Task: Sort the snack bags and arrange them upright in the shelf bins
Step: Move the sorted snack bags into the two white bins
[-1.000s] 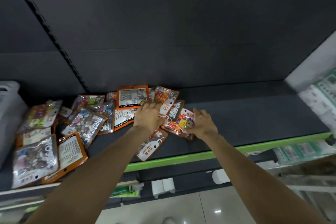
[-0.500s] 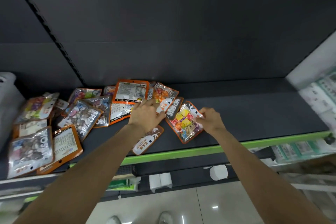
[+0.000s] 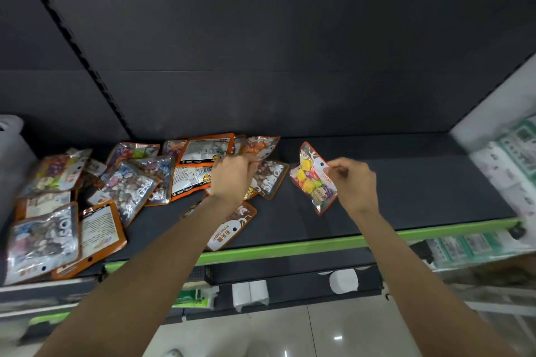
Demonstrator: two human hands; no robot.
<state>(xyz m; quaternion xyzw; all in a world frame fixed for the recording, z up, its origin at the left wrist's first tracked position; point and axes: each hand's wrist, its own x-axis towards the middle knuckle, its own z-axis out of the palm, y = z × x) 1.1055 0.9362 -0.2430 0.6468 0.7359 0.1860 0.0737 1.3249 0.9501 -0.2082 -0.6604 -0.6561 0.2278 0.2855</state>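
On the shelf: a dark flat deck [image 3: 406,182] with a bright green front edge [image 3: 290,248] — dark panels rise behind it.
Your right hand: your right hand [image 3: 355,182] pinches the colourful candy bag [image 3: 313,180] by its top edge, grip clamped on it; the bag is tilted, apart from the rest, and whether its lower corner touches the deck you cannot tell.
Your left hand: your left hand [image 3: 232,180] lies on the pile, fingers curled around the edge of a bag — grip closed on it.
Snack bags: a loose pile of orange-edged snack bags [image 3: 127,191] lies flat and overlapping across the left half.
Room: pale glossy floor tiles [image 3: 261,333] below; green-and-white packs [image 3: 475,243] to the right, blurred.
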